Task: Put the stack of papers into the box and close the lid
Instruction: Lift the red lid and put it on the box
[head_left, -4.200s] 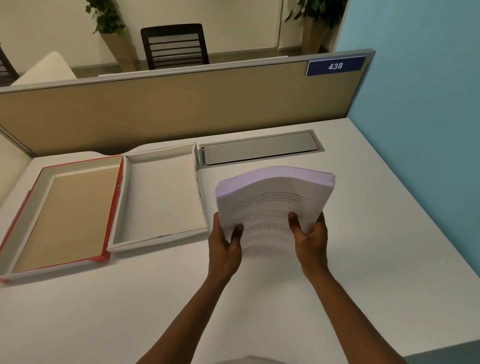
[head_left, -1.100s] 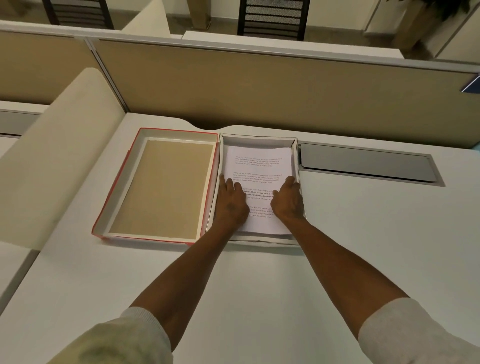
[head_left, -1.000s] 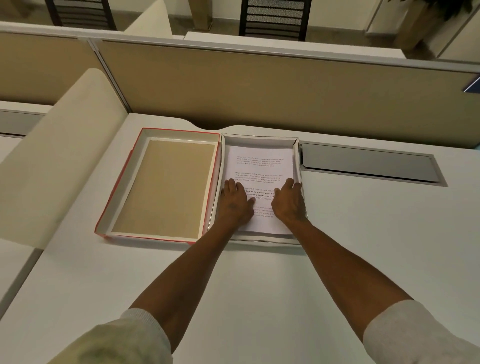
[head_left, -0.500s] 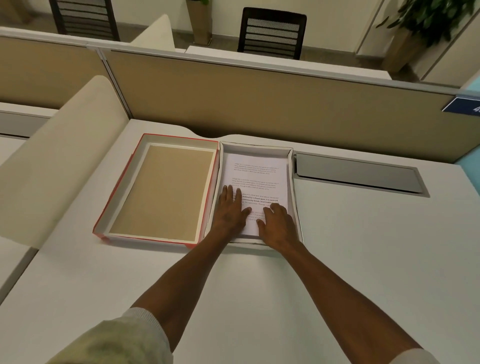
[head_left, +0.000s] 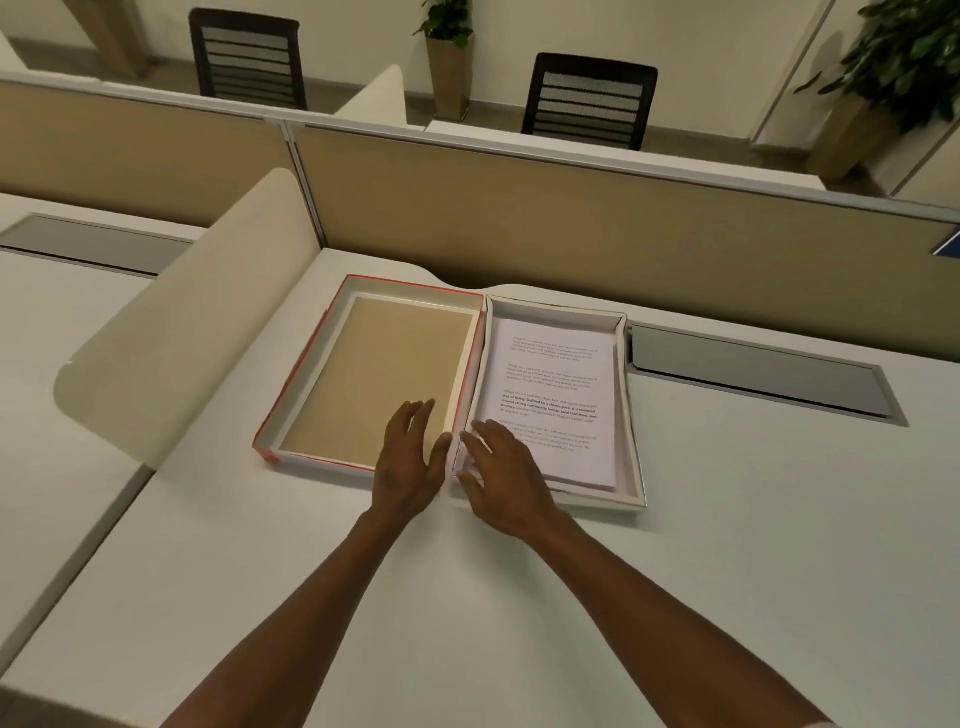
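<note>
The stack of papers (head_left: 550, 395) lies flat inside the white box (head_left: 631, 415), printed side up. The red-edged lid (head_left: 311, 379) lies upturned on the desk just left of the box, its brown inside showing. My left hand (head_left: 410, 462) hovers over the lid's near right corner with fingers spread, holding nothing. My right hand (head_left: 501, 475) is over the box's near left corner, fingers apart, covering part of the rim and the papers' lower left corner.
A beige partition (head_left: 571, 223) runs behind the box. A cream curved divider (head_left: 197, 322) stands left of the lid. A grey cable hatch (head_left: 753, 374) is set in the white desk (head_left: 727, 571) right of the box. Chairs and plants stand beyond.
The papers went from my hands into the box. In the last second both hands slid left off the papers, the left one onto the lid's corner, the right to the box's left corner.
</note>
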